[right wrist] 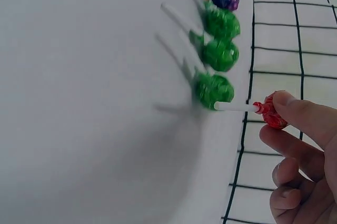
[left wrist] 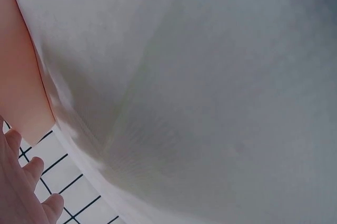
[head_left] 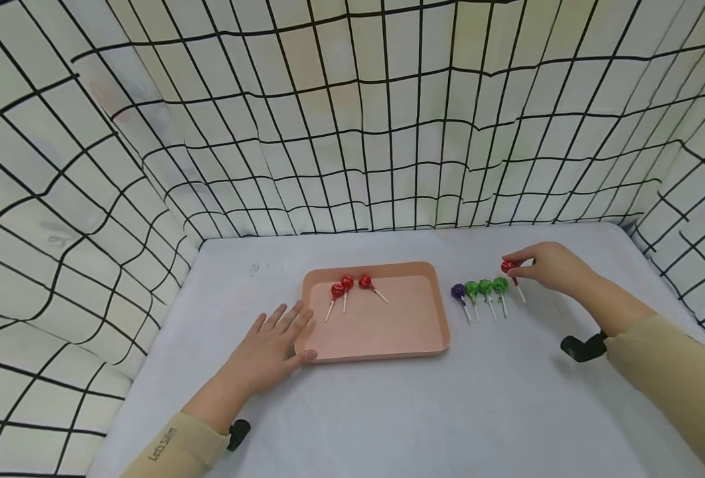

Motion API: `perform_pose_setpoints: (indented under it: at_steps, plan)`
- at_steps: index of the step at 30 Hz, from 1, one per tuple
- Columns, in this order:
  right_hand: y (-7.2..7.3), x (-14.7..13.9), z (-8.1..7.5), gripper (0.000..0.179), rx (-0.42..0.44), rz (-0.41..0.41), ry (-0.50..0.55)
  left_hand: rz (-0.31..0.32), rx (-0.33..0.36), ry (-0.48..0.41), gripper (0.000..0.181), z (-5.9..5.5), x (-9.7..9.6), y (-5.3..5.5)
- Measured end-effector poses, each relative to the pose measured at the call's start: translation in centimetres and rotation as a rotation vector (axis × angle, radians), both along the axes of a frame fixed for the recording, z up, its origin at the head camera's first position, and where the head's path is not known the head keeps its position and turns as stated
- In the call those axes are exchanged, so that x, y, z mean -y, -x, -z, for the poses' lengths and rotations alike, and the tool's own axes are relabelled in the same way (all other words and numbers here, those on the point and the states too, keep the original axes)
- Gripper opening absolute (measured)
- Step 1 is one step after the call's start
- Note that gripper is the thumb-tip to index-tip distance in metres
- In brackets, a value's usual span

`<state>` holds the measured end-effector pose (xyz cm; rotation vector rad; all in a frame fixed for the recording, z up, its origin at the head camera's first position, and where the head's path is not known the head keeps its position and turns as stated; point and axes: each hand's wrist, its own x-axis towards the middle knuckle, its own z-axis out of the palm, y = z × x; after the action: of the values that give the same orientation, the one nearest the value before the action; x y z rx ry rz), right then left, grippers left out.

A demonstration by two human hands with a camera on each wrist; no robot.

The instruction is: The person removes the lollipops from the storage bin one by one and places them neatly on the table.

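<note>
My right hand (head_left: pixel 552 267) pinches the wrapped head of a red lollipop (head_left: pixel 507 267) between thumb and index finger. In the right wrist view that lollipop (right wrist: pixel 272 114) hangs above the table with its white stick pointing left. Close by, a purple lollipop (head_left: pixel 458 291) and three green lollipops (head_left: pixel 486 287) lie in a row. My left hand (head_left: pixel 269 355), fingers straight and spread, rests at the left rim of a pink tray (head_left: pixel 382 332). Three red lollipops (head_left: pixel 366 282) lie in the tray's upper left part. The left wrist view catches only some fingertips (left wrist: pixel 34 168) and a tray edge.
A white cloth covers the table (head_left: pixel 364 418). White panels with a black grid (head_left: pixel 388 133) stand behind it and along both sides. A dark wrist device (head_left: pixel 584 346) sits by the right sleeve, another (head_left: pixel 239 435) by the left.
</note>
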<state>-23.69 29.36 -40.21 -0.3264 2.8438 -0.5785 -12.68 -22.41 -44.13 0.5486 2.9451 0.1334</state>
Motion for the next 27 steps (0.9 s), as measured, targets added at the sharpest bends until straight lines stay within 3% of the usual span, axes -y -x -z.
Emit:
perform_pose_setpoints:
  at_steps: [11, 18, 27]
  plan:
    - [0.2, -2.0, 1.4, 0.044, 0.034, 0.006, -0.007, 0.008, -0.022, 0.001, 0.085, 0.4, 0.2, 0.1]
    - [0.3, -2.1, 3.0, 0.043, 0.085, 0.013, -0.009, 0.016, -0.017, -0.009, 0.084, 0.0, 0.0, 0.0]
    - [0.2, -2.0, 3.5, 0.040, 0.066, -0.006, -0.020, 0.002, -0.006, 0.013, 0.084, 0.3, 0.1, 0.1]
